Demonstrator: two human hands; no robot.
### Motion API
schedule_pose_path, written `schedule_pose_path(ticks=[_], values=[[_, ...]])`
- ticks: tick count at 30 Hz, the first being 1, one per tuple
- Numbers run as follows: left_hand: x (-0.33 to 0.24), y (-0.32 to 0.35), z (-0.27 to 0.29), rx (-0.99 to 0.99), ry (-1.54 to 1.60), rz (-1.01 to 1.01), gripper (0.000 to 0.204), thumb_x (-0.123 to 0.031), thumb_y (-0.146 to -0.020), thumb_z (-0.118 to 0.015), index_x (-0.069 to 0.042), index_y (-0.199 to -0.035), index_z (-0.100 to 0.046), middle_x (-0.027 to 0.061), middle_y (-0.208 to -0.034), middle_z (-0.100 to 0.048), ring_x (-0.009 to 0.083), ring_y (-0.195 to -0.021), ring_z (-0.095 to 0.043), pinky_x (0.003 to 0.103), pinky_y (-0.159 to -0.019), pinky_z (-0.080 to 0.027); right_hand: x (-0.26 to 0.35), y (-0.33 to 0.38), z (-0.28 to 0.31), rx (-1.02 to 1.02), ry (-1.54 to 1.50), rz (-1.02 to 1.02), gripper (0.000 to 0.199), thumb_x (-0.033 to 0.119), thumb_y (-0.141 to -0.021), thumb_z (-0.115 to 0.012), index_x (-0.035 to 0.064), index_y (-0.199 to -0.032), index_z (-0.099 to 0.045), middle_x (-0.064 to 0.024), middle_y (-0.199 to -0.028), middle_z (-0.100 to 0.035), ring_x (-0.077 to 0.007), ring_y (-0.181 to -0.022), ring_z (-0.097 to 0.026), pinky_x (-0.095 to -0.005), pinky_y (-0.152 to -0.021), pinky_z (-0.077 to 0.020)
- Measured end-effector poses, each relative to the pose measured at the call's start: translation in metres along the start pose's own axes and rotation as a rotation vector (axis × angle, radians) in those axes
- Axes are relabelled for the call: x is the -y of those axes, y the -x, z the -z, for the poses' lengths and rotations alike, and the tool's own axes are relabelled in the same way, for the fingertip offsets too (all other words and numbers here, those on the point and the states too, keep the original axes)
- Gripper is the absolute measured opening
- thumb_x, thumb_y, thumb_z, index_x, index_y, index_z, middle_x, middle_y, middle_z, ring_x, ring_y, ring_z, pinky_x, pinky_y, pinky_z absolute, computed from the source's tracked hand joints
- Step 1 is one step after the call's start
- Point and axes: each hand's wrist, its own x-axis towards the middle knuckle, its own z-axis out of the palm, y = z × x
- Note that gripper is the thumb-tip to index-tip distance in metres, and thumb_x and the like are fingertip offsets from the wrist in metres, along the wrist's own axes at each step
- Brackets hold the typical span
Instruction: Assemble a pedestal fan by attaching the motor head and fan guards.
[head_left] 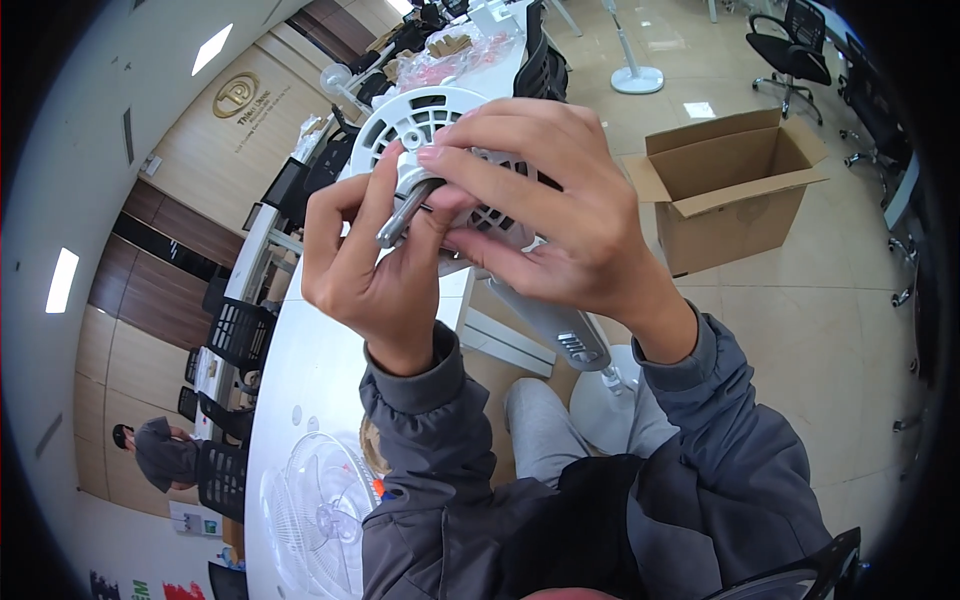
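Note:
In front of me is the head of a pedestal fan, its round white slotted motor housing (440,98) tipped up toward me. A bare metal shaft (403,218) sticks out of its middle. My left hand (360,265) pinches at the white hub around the shaft's base, thumb and fingers closed. My right hand (575,205) curls over the housing's right side, fingertips meeting the left ones at the hub. Whether a small part lies between the fingertips is hidden. Below runs the grey fan neck with buttons (575,345), down to a round white base (597,410) between my legs.
A white table (310,385) stands at my left, with a wire fan grille and clear blades (325,510) on it. An open cardboard box (740,220) sits on the floor at right. Office chairs (790,50), another fan base (637,80) and a seated person (165,455) are farther off.

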Motion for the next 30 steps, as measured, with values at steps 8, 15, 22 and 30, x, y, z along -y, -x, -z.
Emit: schedule_pose_path(ticks=[8, 15, 22, 30], values=[[0.007, -0.004, 0.029, 0.269, 0.159, 0.026, 0.032, -0.018, -0.089, -0.073, -0.008, -0.119, -0.074, 0.0087, -0.113, -0.066, 0.0261, -0.108, -0.051, 0.037, -0.098, -0.038, 0.003, -0.022, 0.011, 0.244, -0.002, 0.093, 0.057, 0.015, -0.072, -0.082, 0.0049, -0.125, -0.066, -0.0118, -0.119, -0.068, -0.0328, -0.114, -0.061, -0.0410, -0.094, -0.0480], [0.027, 0.000, 0.016, 0.079, 0.316, 0.115, 0.028, -0.022, -0.088, -0.076, -0.016, -0.115, -0.077, 0.0131, -0.133, -0.057, 0.0274, -0.127, -0.048, 0.040, -0.107, -0.037, 0.002, -0.034, 0.017, 0.399, 0.068, 0.167, 0.053, 0.013, -0.078, -0.078, 0.0075, -0.129, -0.064, -0.0130, -0.125, -0.065, -0.0336, -0.119, -0.059, -0.0421, -0.096, -0.0488], [0.045, 0.013, -0.012, 0.212, 1.031, 0.609, 0.073, -0.039, -0.096, -0.063, 0.005, -0.149, -0.037, 0.0177, -0.131, -0.059, 0.0237, -0.118, -0.059, 0.035, -0.100, -0.047, 0.006, -0.027, 0.014, 0.356, 0.020, 0.107, 0.057, -0.007, -0.074, -0.073, 0.0063, -0.129, -0.065, -0.0130, -0.123, -0.066, -0.0322, -0.105, -0.063, -0.0394, -0.084, -0.0529], [0.041, 0.031, -0.029, 0.274, 1.240, 0.662, 0.072, -0.046, -0.089, -0.064, 0.002, -0.140, -0.046, 0.0160, -0.125, -0.061, 0.0208, -0.112, -0.063, 0.033, -0.096, -0.051, 0.003, -0.033, 0.018, 0.407, 0.039, 0.147, 0.064, -0.016, -0.071, -0.067, 0.0054, -0.131, -0.064, -0.0129, -0.124, -0.066, -0.0319, -0.106, -0.063, -0.0385, -0.085, -0.0547]])
